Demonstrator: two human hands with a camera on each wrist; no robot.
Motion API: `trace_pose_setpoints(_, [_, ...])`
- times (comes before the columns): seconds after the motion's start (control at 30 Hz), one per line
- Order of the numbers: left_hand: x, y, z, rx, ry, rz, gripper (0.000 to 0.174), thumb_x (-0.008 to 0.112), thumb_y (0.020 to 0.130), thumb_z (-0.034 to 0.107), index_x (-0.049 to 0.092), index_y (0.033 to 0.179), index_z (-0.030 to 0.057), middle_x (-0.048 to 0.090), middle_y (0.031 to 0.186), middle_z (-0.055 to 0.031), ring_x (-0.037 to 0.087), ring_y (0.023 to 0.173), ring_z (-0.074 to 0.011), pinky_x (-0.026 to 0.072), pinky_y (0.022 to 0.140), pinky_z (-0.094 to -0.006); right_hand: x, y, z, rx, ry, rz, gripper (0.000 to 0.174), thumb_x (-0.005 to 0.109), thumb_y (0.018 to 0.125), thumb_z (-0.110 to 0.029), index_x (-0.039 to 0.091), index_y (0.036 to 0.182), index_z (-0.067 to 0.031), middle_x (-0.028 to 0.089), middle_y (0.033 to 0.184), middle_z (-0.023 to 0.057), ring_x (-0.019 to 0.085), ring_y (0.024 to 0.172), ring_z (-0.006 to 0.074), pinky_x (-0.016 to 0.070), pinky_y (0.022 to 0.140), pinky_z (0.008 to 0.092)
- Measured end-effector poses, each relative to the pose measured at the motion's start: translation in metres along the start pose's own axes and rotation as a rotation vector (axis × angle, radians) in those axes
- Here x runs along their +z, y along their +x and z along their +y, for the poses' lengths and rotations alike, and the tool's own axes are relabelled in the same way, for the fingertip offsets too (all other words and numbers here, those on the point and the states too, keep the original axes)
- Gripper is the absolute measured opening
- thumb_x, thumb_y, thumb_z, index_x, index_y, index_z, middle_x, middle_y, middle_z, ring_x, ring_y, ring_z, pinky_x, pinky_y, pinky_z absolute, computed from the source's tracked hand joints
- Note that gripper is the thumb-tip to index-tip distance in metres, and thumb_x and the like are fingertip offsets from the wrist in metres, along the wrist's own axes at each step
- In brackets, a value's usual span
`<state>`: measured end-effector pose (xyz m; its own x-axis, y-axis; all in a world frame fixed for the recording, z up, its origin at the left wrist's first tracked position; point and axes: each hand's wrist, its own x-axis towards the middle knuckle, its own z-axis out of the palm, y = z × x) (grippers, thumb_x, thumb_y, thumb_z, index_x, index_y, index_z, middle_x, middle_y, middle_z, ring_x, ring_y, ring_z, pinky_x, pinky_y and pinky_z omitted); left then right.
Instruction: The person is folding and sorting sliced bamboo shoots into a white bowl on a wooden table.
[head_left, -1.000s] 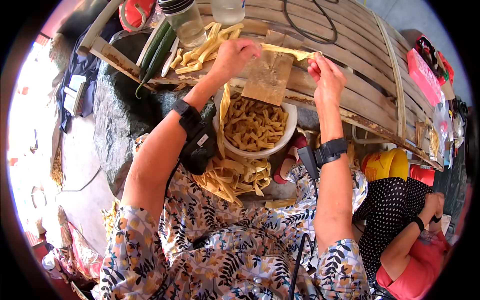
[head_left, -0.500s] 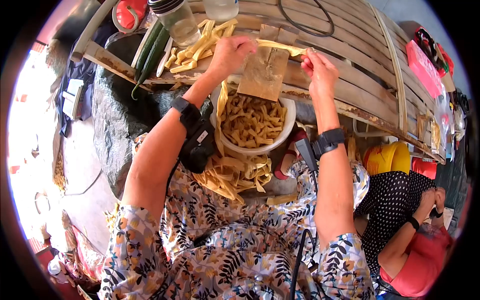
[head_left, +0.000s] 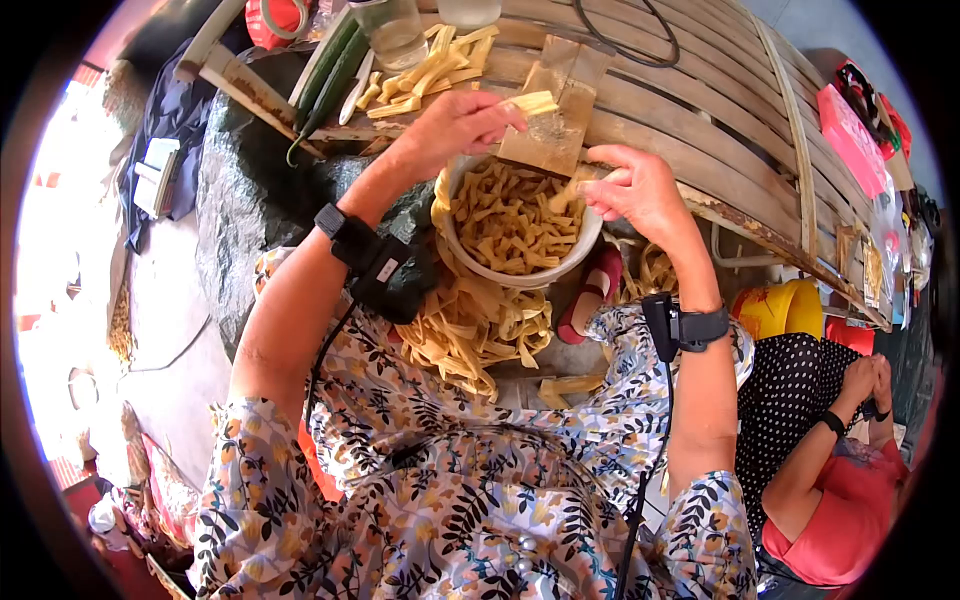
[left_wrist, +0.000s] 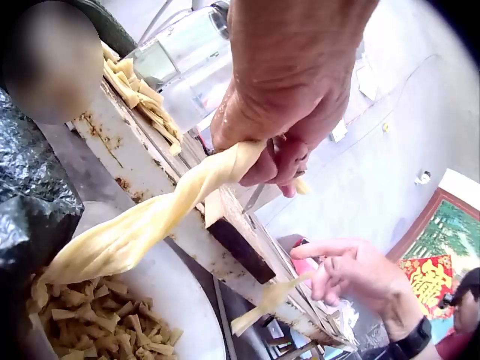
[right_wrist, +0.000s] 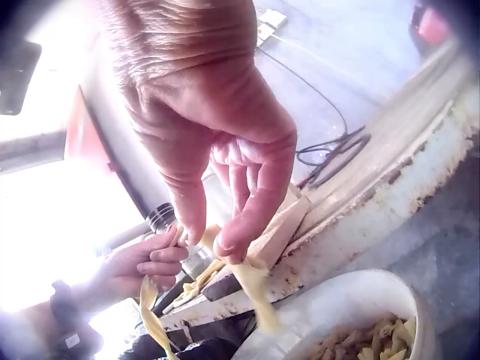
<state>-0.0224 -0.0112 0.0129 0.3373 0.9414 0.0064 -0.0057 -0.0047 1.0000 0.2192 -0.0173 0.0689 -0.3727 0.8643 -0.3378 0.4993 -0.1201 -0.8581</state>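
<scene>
The left hand (head_left: 455,128) grips a long, pale yellow twisted strip (left_wrist: 150,225). One short end sticks out past its fingers above the wooden board (head_left: 552,105), and the long part hangs down beside the white bucket (head_left: 592,238). A short knotted piece (head_left: 566,195) hangs at the fingertips of the right hand (head_left: 640,195), over the bucket's right side; whether the fingers still touch it is hard to tell. In the right wrist view the piece (right_wrist: 256,289) is blurred just below thumb and forefinger. Many short knotted pieces (head_left: 515,225) lie in the bucket.
On the slatted bench (head_left: 700,120) lie several yellow pieces (head_left: 440,70), a jar (head_left: 392,35), green cucumbers (head_left: 335,80), a knife and a black cable. Loose strips (head_left: 475,335) lie below the bucket. A yellow bucket (head_left: 785,308) and a seated person are at the right.
The strip stretched between both hands is now parted, with a short piece at the right hand. The right hand has moved down and left over the bucket; the left hand has moved slightly down.
</scene>
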Motion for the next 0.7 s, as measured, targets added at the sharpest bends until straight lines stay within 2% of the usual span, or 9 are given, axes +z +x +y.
trace_pose_setpoints(0.13, [0.011,-0.009,0.004,0.013,0.12,-0.039,0.023,0.049,0.09,0.023,0.062,0.089,0.0045,0.04,0.06,0.0068,0.035,0.053,-0.0016,0.0292,0.046,-0.0166,-0.004,0.002,-0.013,-0.078,-0.093,-0.024,0.02,0.058,0.083,-0.015,0.061,0.094,0.0022,0.062,0.071,0.0084,0.057,0.057,0.0093,0.0469,0.052,0.0221])
trace_pose_setpoints(0.17, [0.014,-0.011,0.006,0.02,0.18,-0.032,0.022,0.049,0.09,0.022,0.063,0.088,0.0051,0.04,0.06,0.007,0.036,0.054,-0.0013,0.03,0.047,-0.0163,-0.002,0.007,-0.013,-0.217,-0.099,0.097,0.021,0.057,0.084,-0.017,0.061,0.092,0.0026,0.062,0.07,0.0082,0.057,0.058,0.0096,0.0471,0.052,0.0221])
trace_pose_setpoints(0.23, [0.029,-0.016,0.007,0.31,0.524,0.06,0.016,0.052,0.086,0.019,0.062,0.087,0.0059,0.048,0.059,-0.002,0.047,0.055,-0.0134,0.0392,0.052,-0.0236,0.01,0.014,-0.013,-0.489,-0.109,0.337,0.025,0.055,0.086,-0.021,0.062,0.087,0.0033,0.062,0.069,0.0076,0.058,0.059,0.0102,0.0475,0.053,0.0221])
trace_pose_setpoints(0.3, [0.045,-0.021,0.004,0.651,0.702,0.052,0.013,0.054,0.083,0.016,0.061,0.087,0.0056,0.053,0.062,-0.0089,0.053,0.058,-0.0227,0.0432,0.055,-0.0294,0.023,0.015,-0.013,-0.226,-0.018,0.221,0.027,0.052,0.088,-0.022,0.062,0.085,0.0019,0.061,0.065,0.0075,0.059,0.055,0.0125,0.0481,0.051,0.023])
trace_pose_setpoints(0.33, [0.052,-0.023,0.009,0.44,1.012,-0.087,0.012,0.055,0.08,0.014,0.058,0.087,0.0053,0.055,0.069,-0.0152,0.054,0.066,-0.0323,0.0447,0.06,-0.0362,0.03,0.017,-0.008,-0.136,-0.04,0.153,0.026,0.051,0.088,-0.022,0.062,0.085,0.0015,0.061,0.064,0.0071,0.058,0.053,0.0129,0.048,0.05,0.0232])
trace_pose_setpoints(0.43, [0.059,-0.029,0.0,0.602,0.745,-0.049,0.01,0.055,0.08,0.013,0.054,0.088,0.0071,0.055,0.066,-0.0129,0.056,0.064,-0.0312,0.0448,0.056,-0.0364,0.038,0.019,0.006,-0.059,-0.137,0.045,0.023,0.051,0.087,-0.018,0.063,0.08,0.0002,0.059,0.058,0.0055,0.053,0.043,0.0123,0.0446,0.042,0.0239])
trace_pose_setpoints(0.53, [0.054,-0.036,0.0,0.25,0.809,-0.005,0.019,0.058,0.078,0.011,0.046,0.093,0.008,0.055,0.06,-0.0091,0.057,0.054,-0.0258,0.045,0.05,-0.0363,0.026,0.021,0.014,-0.15,-0.207,0.189,0.015,0.056,0.082,-0.014,0.065,0.076,-0.0028,0.057,0.055,0.0035,0.049,0.041,0.0081,0.0401,0.039,0.0217])
trace_pose_setpoints(0.63, [0.03,-0.037,0.001,0.344,0.762,0.059,0.015,0.053,0.08,0.006,0.051,0.095,0.0062,0.057,0.067,-0.0102,0.057,0.061,-0.0248,0.0463,0.057,-0.0312,0.0,0.016,0.016,-0.214,-0.238,0.194,0.012,0.06,0.078,-0.013,0.065,0.077,-0.002,0.054,0.053,-0.0003,0.043,0.04,0.0057,0.0361,0.039,0.0204])
trace_pose_setpoints(0.7, [0.018,-0.04,0.006,0.416,0.791,-0.018,0.017,0.051,0.082,0.005,0.054,0.099,0.0046,0.058,0.078,-0.011,0.058,0.073,-0.0198,0.0461,0.067,-0.0266,0.011,0.003,0.011,-0.104,-0.207,-0.037,0.013,0.061,0.078,-0.014,0.064,0.076,-0.0014,0.049,0.052,-0.0032,0.039,0.04,0.0046,0.0321,0.039,0.0202])
